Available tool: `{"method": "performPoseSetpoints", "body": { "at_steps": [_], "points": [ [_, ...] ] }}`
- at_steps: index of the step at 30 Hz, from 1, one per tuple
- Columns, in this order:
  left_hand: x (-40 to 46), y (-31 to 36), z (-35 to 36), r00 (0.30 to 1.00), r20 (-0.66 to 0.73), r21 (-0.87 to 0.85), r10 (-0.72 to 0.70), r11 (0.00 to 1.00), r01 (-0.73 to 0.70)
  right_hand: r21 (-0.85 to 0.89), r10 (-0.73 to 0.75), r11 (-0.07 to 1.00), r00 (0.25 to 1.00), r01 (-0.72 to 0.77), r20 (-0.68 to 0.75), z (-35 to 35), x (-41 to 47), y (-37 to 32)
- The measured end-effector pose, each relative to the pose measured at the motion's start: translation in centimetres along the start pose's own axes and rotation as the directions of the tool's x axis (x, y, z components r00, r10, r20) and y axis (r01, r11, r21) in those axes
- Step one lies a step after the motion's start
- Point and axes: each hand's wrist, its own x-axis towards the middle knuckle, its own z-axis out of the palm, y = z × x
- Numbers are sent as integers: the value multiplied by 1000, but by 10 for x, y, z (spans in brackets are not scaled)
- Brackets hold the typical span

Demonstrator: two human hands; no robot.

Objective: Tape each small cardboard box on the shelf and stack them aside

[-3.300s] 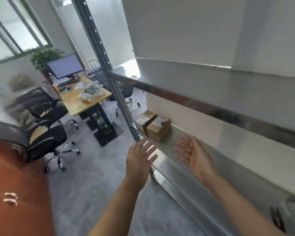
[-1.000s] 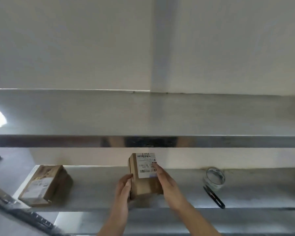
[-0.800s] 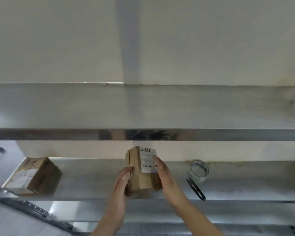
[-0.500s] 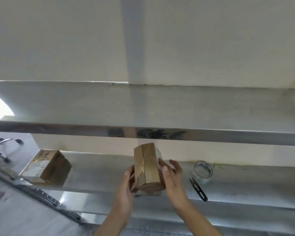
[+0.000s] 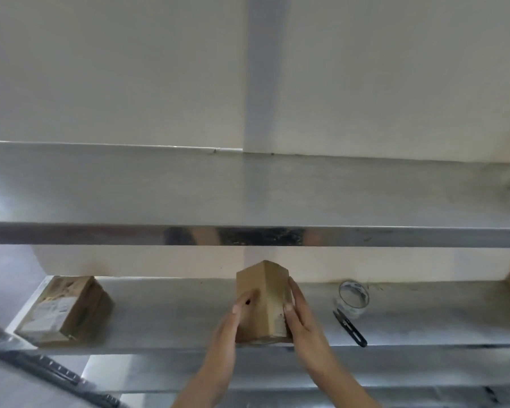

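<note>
Both hands hold the box (image 5: 262,304) upright near the shelf (image 5: 171,313) front edge: left hand (image 5: 228,325) on its left face, right hand (image 5: 302,316) wrapping the right. Standing on a narrow end, it could tip or slide off if one hand releases for the tape (image 5: 353,298). Since half a second ago it has been turned further, with another face forward.

Nothing can be read. A pale printed label (image 5: 49,312) lies on the top face of the cardboard box (image 5: 67,313) at the left end of the shelf (image 5: 174,316), but its print is too blurred to make out.
</note>
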Motion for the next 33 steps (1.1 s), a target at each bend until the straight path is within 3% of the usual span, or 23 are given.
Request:
{"method": "performPoseSetpoints", "body": {
  "at_steps": [2, 4, 6, 9, 14, 22, 31, 33],
  "points": [
    [3, 2, -3, 998, -54, -126, 14, 992, -20, -31, -42, 999, 998, 41, -49, 1, 1, 1],
    [9, -3, -5, 994, -93, -281, -53, 959, 25, -46, -80, 996, 990, 75, -113, 0, 6, 3],
    [18, -9, -2, 987, -109, -332, -118, 940, 75, -89, -90, 993, 985, 77, -147, -3, 15, 10],
    [40, -27, 1, 953, -169, -294, -252, 936, 195, -118, -107, 989, 979, 87, -175, -17, 24, 20],
    [61, -25, 35, 872, -290, -283, -395, 905, 316, -111, 7, 994, 999, -12, -49, -47, 32, 26],
    [49, -41, 54, 890, -278, -235, -361, 924, 301, -66, 196, 980, 975, -190, 104, -61, 51, 62],
    [43, -52, 63, 911, -211, -270, -353, 917, 293, -128, 270, 960, 942, -247, 201, -71, 52, 67],
    [40, -52, 57, 915, -211, -275, -344, 919, 282, -227, 203, 960, 965, -163, 166, -86, 57, 69]
  ]
}}
